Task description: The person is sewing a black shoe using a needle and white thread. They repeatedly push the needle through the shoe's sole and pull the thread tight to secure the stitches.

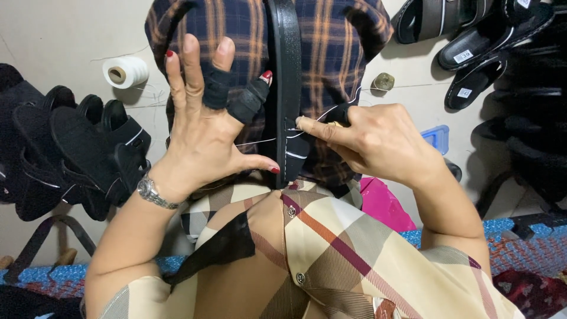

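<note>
Two hands flank sole [287, 77] — thread [260, 140] between.

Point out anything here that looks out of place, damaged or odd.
Nothing looks damaged or spilled. The one unusual detail: two fingers of the left hand wear black wraps. The right hand pulls white thread at the black sole, which stands upright. Sandals lie loosely heaped on the floor.

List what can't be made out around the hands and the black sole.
Head view:
- Needle: hidden inside the right hand pinch.
- Long black shoe sole: top cut off by the frame edge.
- Thin white thread: runs behind the left hand.
- Stitch holes: too small.
</note>
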